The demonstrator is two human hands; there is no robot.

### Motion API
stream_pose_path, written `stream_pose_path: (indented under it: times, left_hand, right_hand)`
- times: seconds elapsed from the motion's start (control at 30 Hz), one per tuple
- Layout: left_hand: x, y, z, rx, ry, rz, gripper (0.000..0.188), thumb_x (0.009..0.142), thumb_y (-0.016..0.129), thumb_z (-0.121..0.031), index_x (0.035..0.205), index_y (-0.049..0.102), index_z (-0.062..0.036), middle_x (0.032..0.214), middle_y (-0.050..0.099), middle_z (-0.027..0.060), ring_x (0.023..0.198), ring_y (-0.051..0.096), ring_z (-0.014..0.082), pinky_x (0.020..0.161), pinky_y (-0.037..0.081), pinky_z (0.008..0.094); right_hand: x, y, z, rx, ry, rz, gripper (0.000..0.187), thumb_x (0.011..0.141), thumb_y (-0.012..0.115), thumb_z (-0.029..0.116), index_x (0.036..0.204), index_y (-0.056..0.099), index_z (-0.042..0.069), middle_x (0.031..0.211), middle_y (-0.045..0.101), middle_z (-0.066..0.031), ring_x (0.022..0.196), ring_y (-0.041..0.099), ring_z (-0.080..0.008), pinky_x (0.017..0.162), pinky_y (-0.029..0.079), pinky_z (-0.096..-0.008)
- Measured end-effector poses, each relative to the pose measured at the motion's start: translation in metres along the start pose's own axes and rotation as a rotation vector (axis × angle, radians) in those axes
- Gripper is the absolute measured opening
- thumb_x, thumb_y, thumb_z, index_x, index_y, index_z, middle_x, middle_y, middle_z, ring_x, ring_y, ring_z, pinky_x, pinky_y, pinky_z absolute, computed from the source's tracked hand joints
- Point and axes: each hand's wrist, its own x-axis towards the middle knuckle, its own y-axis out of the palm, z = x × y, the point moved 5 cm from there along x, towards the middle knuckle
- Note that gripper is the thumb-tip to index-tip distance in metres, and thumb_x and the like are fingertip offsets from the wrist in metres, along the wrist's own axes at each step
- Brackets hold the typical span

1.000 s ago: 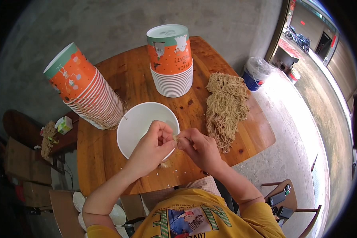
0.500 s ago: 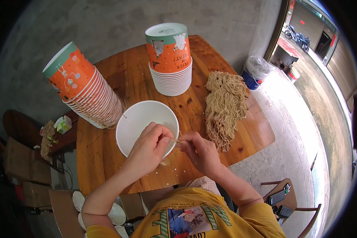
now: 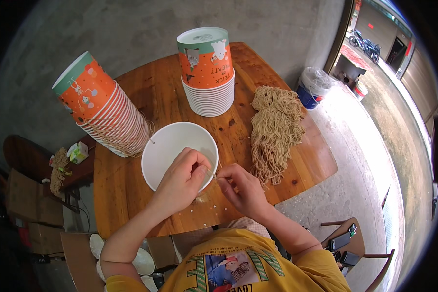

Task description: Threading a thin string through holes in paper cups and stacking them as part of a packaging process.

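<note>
A white paper bucket lies in front of me with its open mouth toward me. At its right rim, my left hand pinches a thin tan cord, with the wrist over the near rim. Just right of the rim, my right hand grips the same cord between thumb and curled fingers. The fingertips are close together, and whether the cord is knotted is too small to tell. Another bit of cord shows at the bucket's left rim. A heap of tan cords lies to the right of my hands.
A leaning stack of orange-and-green buckets with cords stands at the left of the wooden table. An upside-down stack stands at the back. A blue bin is beyond the table; a chair with dark objects stands lower right.
My fingertips have shifted slightly, and the right hand has dropped a little and turned at the cord. The cord now shows more plainly between the hands. The stacks and the cord heap stay in place.
</note>
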Motion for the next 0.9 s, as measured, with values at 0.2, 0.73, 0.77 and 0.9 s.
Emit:
stream_pose_path:
  times: [0.2, 0.73, 0.77, 0.9]
  left_hand:
    - [0.001, 0.000, -0.003, 0.022, 0.019, -0.004, 0.003, 0.091, 0.051, -0.004, 0.093, 0.052, -0.0017, 0.092, 0.053, 0.0113, 0.089, 0.055, 0.0272, 0.081, 0.044, 0.0351]
    - [-0.006, 0.006, -0.024, 0.594, 0.402, -0.246, 0.020, 0.074, 0.058, 0.003, 0.090, 0.052, -0.0038, 0.091, 0.050, 0.0118, 0.085, 0.050, 0.0316, 0.074, 0.043, 0.0410]
    - [-0.007, 0.006, -0.026, 0.629, 0.421, -0.259, 0.021, 0.071, 0.059, 0.003, 0.090, 0.052, -0.0039, 0.090, 0.050, 0.0120, 0.084, 0.050, 0.0312, 0.073, 0.043, 0.0402]
    - [-0.009, 0.005, -0.025, 0.654, 0.420, -0.275, 0.021, 0.070, 0.060, 0.002, 0.089, 0.052, -0.0040, 0.090, 0.050, 0.0119, 0.083, 0.050, 0.0308, 0.073, 0.043, 0.0396]
  right_hand:
    - [-0.002, 0.002, -0.002, -0.011, 0.016, 0.043, 0.012, 0.088, 0.062, 0.001, 0.098, 0.055, 0.004, 0.096, 0.060, -0.0090, 0.076, 0.063, -0.0198, 0.060, 0.052, -0.0271]
    - [0.000, 0.021, 0.000, -0.184, -0.153, 0.031, 0.016, 0.073, 0.066, 0.000, 0.084, 0.055, 0.007, 0.088, 0.056, -0.0061, 0.068, 0.060, -0.0229, 0.056, 0.051, -0.0318]
    - [-0.001, 0.023, 0.004, -0.254, -0.238, -0.001, 0.017, 0.070, 0.066, 0.000, 0.082, 0.056, 0.008, 0.087, 0.055, -0.0053, 0.069, 0.059, -0.0230, 0.056, 0.051, -0.0325]
    - [-0.001, 0.033, 0.013, -0.376, -0.311, 0.007, 0.020, 0.066, 0.066, 0.003, 0.082, 0.056, 0.010, 0.086, 0.055, -0.0040, 0.070, 0.059, -0.0232, 0.057, 0.051, -0.0328]
